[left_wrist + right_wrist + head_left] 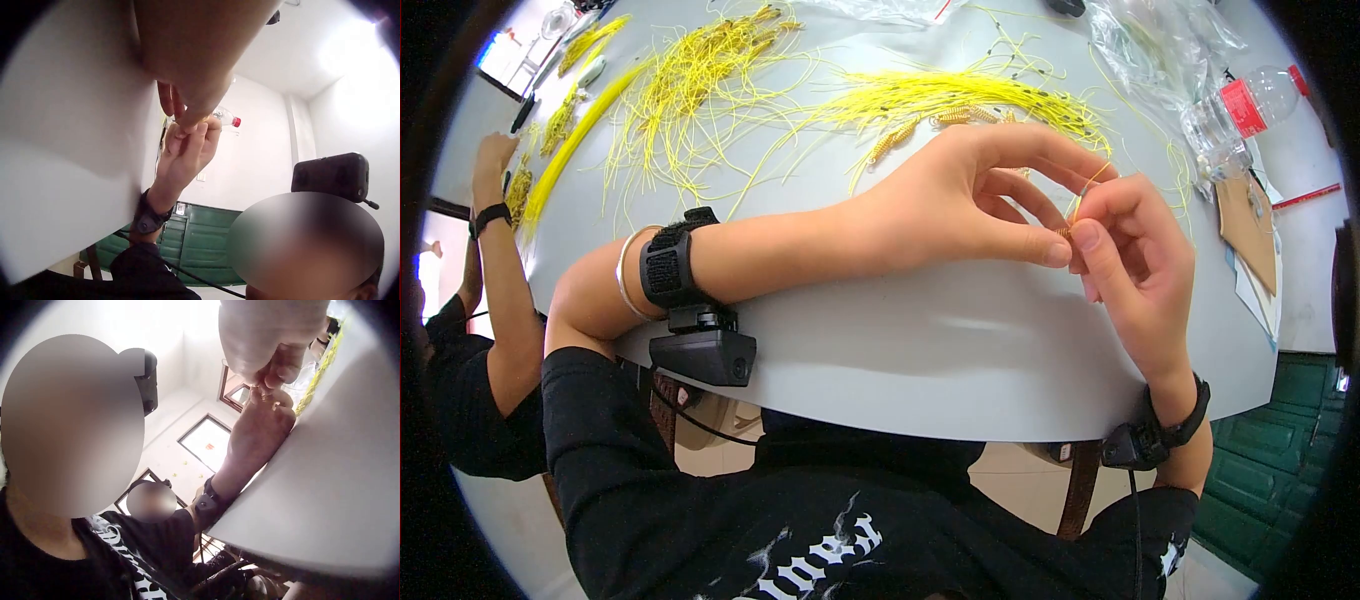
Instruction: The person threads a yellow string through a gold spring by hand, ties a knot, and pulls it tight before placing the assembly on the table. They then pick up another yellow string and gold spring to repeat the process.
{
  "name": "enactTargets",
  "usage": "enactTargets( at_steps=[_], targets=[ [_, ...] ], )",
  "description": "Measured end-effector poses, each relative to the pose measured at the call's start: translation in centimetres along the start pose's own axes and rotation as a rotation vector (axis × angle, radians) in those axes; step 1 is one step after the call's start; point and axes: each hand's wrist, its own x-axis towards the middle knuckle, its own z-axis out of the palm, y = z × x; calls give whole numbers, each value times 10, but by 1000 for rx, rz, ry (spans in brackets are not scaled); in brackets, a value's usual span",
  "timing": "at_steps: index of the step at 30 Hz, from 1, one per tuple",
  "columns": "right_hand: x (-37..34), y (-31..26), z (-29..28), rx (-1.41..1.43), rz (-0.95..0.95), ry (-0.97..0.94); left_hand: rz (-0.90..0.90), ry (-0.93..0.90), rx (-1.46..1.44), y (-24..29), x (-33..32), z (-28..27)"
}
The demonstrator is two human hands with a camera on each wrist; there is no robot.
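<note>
Black shirt [850, 535] is filling the near edge. Over the table's [900, 350] right side, left hand [946, 197] and right hand [1148, 268] are meeting, fingers pinching a tiny coppery coil [1063, 232], ringed, mostly hidden; a thin orange-yellow line [1090, 184] is curving away farther.

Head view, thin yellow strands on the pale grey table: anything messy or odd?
Yes: the loose pile of thin yellow strands left of centre looks tangled, its ends splaying in many directions, while the long yellow bundle with dark specks to its right lies mostly aligned.
</note>
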Motion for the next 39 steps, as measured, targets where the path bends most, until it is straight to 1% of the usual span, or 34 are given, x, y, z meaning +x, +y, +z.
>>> enactTargets(
  at_steps=[3,6,8,9,11,15,18,21,24,26,27,30,32,33,36,39],
  targets=[
    [0,0,0,3,10,-4,-44,2,40,3,0,0],
    [-1,-3,2,22,38,41,-16,114,89,-2,0,-3],
    [-1,-4,2,9,37,89,-17,135,-12,2,1,-4],
    [-1,-4,2,18,43,78,-18,146,-62,3,1,-5],
    [-1,-4,2,33,56,55,-14,154,-68,2,0,-4],
    [-1,4,0,-59,56,26,15,156,-77,2,0,-4],
    [0,5,1,-90,55,22,88,130,38,2,1,-4],
    [-1,2,-2,-135,47,0,55,127,153,4,0,-6],
    [-2,0,-4,-184,8,-20,150,178,180,-5,3,-9],
    [-3,-2,-5,-199,2,-22,115,141,185,-3,2,-8],
    [-3,-2,-5,-186,-15,10,97,122,187,-2,1,-7],
    [-4,0,-5,-190,-77,106,-41,58,188,-1,-2,-6],
    [-3,2,-7,-246,-131,166,-63,11,162,3,-3,-2],
    [-3,4,-8,-249,-162,163,-74,-12,150,6,-3,0],
    [-3,5,-4,-187,-132,181,-138,6,152,10,-3,1],
    [-3,7,-5,-265,-207,188,-158,10,122,9,-3,1]
  ],
)
